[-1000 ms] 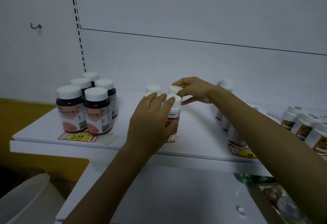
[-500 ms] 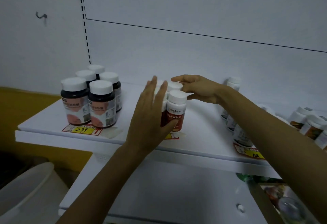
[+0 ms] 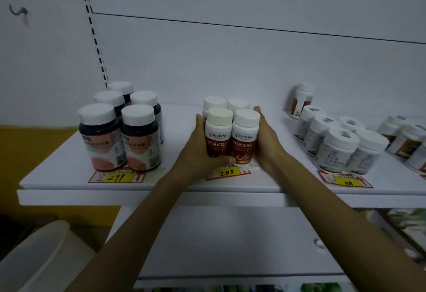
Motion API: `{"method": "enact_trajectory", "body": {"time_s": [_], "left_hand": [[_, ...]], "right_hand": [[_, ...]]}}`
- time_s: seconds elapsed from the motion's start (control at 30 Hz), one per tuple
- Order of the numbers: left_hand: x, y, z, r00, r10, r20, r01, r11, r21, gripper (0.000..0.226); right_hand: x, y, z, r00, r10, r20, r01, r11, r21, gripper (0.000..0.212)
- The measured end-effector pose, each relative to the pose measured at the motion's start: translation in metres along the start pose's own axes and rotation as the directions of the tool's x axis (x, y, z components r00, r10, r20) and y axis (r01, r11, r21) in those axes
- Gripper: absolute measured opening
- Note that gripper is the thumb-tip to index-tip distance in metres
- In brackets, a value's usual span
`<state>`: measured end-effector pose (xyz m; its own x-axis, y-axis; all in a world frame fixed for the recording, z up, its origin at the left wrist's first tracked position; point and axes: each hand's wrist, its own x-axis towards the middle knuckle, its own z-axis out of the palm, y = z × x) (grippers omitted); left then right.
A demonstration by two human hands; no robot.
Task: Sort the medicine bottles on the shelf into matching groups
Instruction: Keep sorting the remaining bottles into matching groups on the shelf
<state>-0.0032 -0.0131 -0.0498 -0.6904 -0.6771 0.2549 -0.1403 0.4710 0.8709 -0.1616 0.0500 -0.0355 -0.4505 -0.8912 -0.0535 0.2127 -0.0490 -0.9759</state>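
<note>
Several white-capped bottles with red labels [image 3: 231, 140] stand in a tight square cluster at the middle of the white shelf [image 3: 182, 118]. My left hand [image 3: 197, 153] presses flat against the cluster's left side, its thumb lying across the front bottles' bases. Against the right side of the cluster rests my right hand [image 3: 267, 144], fingers straight. At the shelf's left stand several dark bottles with pink labels [image 3: 119, 135]. Several pale-labelled white bottles [image 3: 334, 146] are grouped to the right.
Price tags lie at the shelf's front edge: 299 [image 3: 117, 177], 200 [image 3: 227, 173], 108 [image 3: 345, 182]. A lone red-brown bottle [image 3: 302, 100] stands at the back right, more bottles [image 3: 408, 141] at the far right. A lower shelf [image 3: 230, 245] and a white bin [image 3: 41, 259] sit below.
My right hand came down from the rear bottle's cap to the cluster's right side. My left hand moved from the front to the left side, and the red-label bottles now stand squeezed together.
</note>
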Motion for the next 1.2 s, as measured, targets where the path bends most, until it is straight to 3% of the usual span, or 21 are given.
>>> {"method": "enact_trajectory", "body": {"time_s": [0.13,0.47,0.6,0.7,0.83,1.0,1.1,1.2], "left_hand": [[0.01,-0.007,-0.008,0.998,0.047,0.038,-0.047,0.999,-0.005,0.091],[0.005,-0.004,-0.007,0.996,0.081,0.024,-0.082,0.997,0.002,0.067],[0.005,-0.006,-0.005,0.997,0.062,0.042,-0.061,0.998,-0.009,0.086],[0.006,-0.008,-0.001,0.999,0.014,0.05,-0.015,1.0,0.023,0.106],[0.009,-0.006,-0.002,0.999,-0.007,0.051,0.005,0.999,0.054,0.111],[0.002,-0.007,-0.006,0.997,-0.011,0.071,0.004,0.996,0.095,0.125],[-0.003,-0.01,-0.006,0.997,0.003,0.076,-0.015,0.989,0.148,0.121],[-0.001,-0.011,-0.006,0.998,0.011,0.066,-0.02,0.99,0.14,0.105]], "right_hand": [[-0.007,0.001,0.009,0.997,-0.035,-0.065,0.033,0.999,-0.034,0.046],[-0.008,0.002,0.022,0.959,-0.097,-0.265,0.075,0.993,-0.091,0.057],[-0.014,-0.002,0.018,0.962,-0.084,-0.258,0.066,0.995,-0.079,0.067],[-0.021,0.002,0.013,0.974,-0.133,-0.183,0.11,0.986,-0.128,0.059],[-0.031,0.002,0.015,0.981,-0.145,-0.131,0.119,0.975,-0.187,0.05],[-0.041,0.002,0.014,0.984,-0.148,-0.102,0.119,0.962,-0.245,0.069],[-0.045,0.004,0.011,0.978,-0.201,-0.056,0.175,0.936,-0.306,0.07],[-0.05,0.005,0.014,0.956,-0.293,0.009,0.271,0.872,-0.408,0.046]]}}
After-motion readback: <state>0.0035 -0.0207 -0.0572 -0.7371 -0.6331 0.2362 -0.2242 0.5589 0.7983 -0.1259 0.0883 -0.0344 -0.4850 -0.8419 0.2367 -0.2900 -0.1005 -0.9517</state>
